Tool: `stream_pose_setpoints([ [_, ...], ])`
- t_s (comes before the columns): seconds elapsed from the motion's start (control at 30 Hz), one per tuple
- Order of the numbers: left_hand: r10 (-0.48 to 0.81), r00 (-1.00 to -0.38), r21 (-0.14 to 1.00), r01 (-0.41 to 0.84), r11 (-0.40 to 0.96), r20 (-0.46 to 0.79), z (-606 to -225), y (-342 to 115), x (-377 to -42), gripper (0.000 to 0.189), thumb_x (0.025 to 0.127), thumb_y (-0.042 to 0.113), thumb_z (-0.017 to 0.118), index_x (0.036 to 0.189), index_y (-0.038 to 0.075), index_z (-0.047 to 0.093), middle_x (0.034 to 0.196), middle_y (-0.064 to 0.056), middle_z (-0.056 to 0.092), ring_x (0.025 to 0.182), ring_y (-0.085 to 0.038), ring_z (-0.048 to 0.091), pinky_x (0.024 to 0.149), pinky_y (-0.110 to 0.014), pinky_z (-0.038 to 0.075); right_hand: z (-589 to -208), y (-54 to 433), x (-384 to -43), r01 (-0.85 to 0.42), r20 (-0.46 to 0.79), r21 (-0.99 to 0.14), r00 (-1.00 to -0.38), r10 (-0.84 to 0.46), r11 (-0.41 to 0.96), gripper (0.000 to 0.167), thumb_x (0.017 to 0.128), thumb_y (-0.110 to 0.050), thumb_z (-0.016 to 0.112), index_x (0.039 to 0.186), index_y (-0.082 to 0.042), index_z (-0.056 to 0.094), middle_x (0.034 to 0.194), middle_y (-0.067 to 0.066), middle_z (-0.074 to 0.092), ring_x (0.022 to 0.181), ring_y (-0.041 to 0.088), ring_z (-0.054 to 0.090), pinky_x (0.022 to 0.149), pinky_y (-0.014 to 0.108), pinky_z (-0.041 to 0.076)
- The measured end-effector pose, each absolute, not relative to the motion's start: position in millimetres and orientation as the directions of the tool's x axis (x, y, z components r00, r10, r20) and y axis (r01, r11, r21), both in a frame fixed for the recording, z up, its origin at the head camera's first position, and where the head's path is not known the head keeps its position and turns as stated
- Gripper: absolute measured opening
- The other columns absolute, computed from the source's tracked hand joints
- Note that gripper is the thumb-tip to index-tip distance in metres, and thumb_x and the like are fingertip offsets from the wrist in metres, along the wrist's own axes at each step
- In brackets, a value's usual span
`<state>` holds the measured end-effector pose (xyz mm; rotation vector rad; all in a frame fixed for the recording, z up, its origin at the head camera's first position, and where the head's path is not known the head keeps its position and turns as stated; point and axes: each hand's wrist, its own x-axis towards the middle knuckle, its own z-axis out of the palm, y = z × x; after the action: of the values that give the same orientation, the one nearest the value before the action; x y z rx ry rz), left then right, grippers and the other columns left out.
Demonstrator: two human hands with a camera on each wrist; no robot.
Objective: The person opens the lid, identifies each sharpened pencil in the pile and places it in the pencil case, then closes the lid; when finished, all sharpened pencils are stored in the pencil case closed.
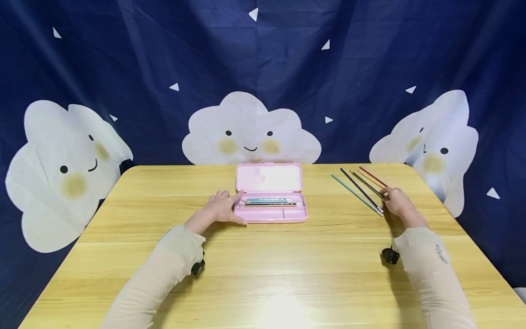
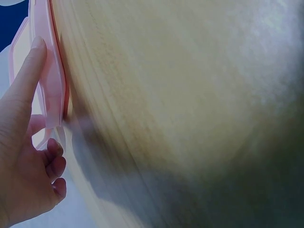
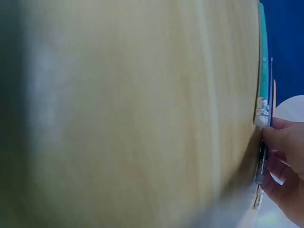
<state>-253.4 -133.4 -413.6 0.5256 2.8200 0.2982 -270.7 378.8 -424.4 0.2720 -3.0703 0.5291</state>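
An open pink pencil case (image 1: 271, 192) lies at the table's middle, with several pencils (image 1: 269, 201) in its tray. My left hand (image 1: 230, 208) rests at the case's left end, index finger (image 2: 28, 71) straight along the pink rim (image 2: 51, 80) and thumb by the front corner. To the right, several loose pencils (image 1: 361, 187) lie fanned on the table. My right hand (image 1: 388, 197) is at their near ends, and its fingertips (image 3: 280, 140) pinch a dark pencil (image 3: 261, 164) beside a teal pencil (image 3: 262, 57) with a white eraser.
The wooden table (image 1: 263, 274) stretches wide in front of the case. A dark blue backdrop with white cloud figures (image 1: 250, 130) hangs behind the far edge. The table's right edge runs close to the loose pencils.
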Motion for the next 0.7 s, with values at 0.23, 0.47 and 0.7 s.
stream_pose_setpoints([
  [0.23, 0.381, -0.899, 0.243, 0.329, 0.912, -0.214, -413, -133, -254, 0.107, 0.062, 0.066, 0.069, 0.146, 0.017, 0.024, 0.106, -0.018, 0.044, 0.092, -0.027, 0.034, 0.076, -0.038, 0.029, -422, 374, -270, -0.208, 0.093, -0.372, -0.978, -0.186, 0.905, 0.021, 0.084, 0.004, 0.049, 0.103, 0.012, 0.052, 0.078, 0.024, 0.054, 0.076, 0.039, 0.051, 0.074, 0.051, 0.038],
  [0.47, 0.388, -0.897, 0.255, 0.332, 0.908, -0.213, -414, -133, -253, 0.107, 0.062, 0.066, 0.068, 0.146, 0.018, 0.022, 0.108, -0.020, 0.044, 0.094, -0.028, 0.034, 0.077, -0.039, 0.029, -408, 348, -267, -0.381, 0.273, -0.386, -0.917, -0.291, 0.840, 0.020, 0.080, 0.008, 0.057, 0.100, 0.009, 0.056, 0.072, 0.012, 0.050, 0.068, 0.025, 0.046, 0.065, 0.040, 0.036],
  [0.7, 0.380, -0.900, 0.257, 0.323, 0.911, -0.215, -414, -134, -254, 0.107, 0.062, 0.065, 0.069, 0.146, 0.018, 0.022, 0.115, -0.023, 0.043, 0.099, -0.031, 0.035, 0.085, -0.045, 0.030, -390, 306, -267, -0.546, 0.384, -0.354, -0.825, -0.414, 0.759, 0.021, 0.078, 0.013, 0.058, 0.098, 0.007, 0.061, 0.072, 0.007, 0.048, 0.069, 0.018, 0.041, 0.063, 0.034, 0.034],
])
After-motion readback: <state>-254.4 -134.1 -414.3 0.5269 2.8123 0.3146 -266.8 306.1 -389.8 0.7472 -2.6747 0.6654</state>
